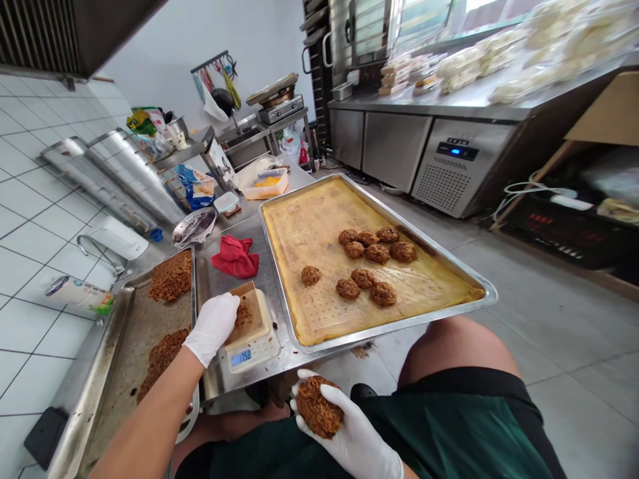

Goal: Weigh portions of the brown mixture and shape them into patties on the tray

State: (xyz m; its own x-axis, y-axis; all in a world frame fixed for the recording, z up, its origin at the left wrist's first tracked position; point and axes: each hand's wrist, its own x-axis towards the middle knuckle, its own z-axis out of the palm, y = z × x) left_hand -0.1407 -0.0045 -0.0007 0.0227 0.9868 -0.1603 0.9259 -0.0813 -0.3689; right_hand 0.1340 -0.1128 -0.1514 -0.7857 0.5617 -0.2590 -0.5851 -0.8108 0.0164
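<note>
Clump [319,407] of brown, crumbly mixture is sitting in our right grip [357,426], its gloved fingers curving partway around it, and we are holding it low beside our green apron [454,426]. Our left grip [213,327] is reaching into a tan box [244,291] on the kitchen scale [269,344], where loose crumbs [243,316] are lying; we cannot tell how far its fingertips are parting or whether they are pinching anything. To our left, a tray [120,359] is carrying a near heap [164,352] and a farther heap [170,276] of similar mixture. To our right, we are seeing a larger tray [309,219], lined in yellow and bearing ten rounded lumps [377,253]: six together, three nearer, one apart. Beyond the scale, a crumpled red cloth [235,256] is resting on the steel surface [272,293] between both trays. Farther back, a silver bowl [194,229] and a tub [264,194] of orange-yellow contents are standing, and bagged goods [459,70] are lying on the distant surface [429,106].
</note>
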